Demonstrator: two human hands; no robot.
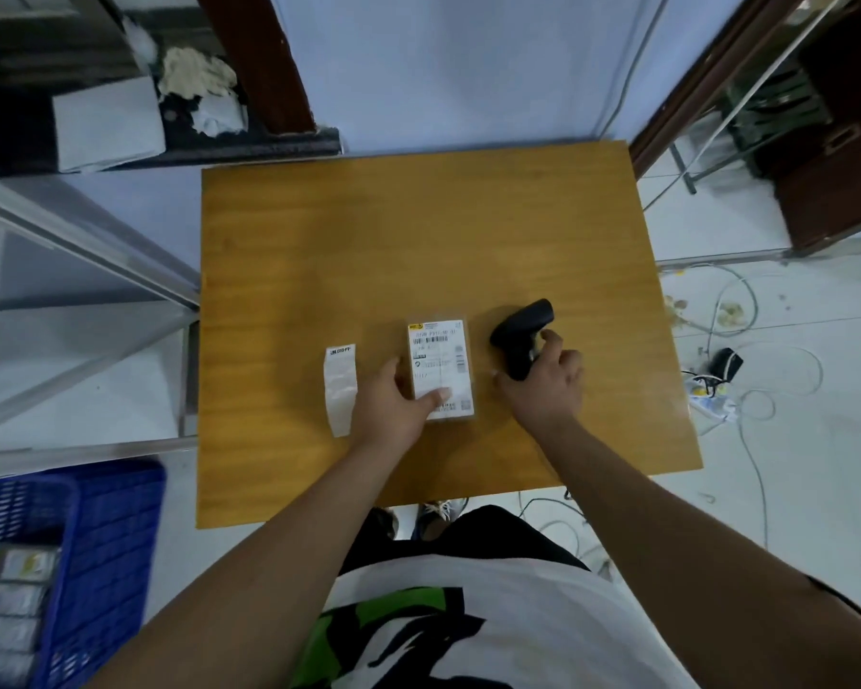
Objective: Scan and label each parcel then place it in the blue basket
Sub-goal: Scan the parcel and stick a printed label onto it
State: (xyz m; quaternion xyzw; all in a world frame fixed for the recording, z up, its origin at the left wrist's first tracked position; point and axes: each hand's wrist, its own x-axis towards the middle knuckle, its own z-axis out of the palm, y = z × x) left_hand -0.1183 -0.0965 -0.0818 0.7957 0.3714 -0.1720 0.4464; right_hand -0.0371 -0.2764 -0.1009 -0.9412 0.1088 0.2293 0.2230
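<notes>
A small parcel (441,363) with a white shipping label on top lies near the middle of the wooden table (418,231). My left hand (393,407) grips its near left side, thumb on the label. My right hand (543,385) is wrapped around the handle of a black barcode scanner (520,335) just right of the parcel; the scanner's head rests on the table. A white strip of label backing (340,387) lies left of the parcel. The blue basket (36,554) stands on the floor at the lower left with several labelled parcels (16,609) inside.
A metal-framed glass shelf (70,251) stands left of the table. Cables (746,390) and a black plug trail over the floor on the right. A wooden cabinet (826,156) stands at the far right. White boxes and paper scraps lie at the back left.
</notes>
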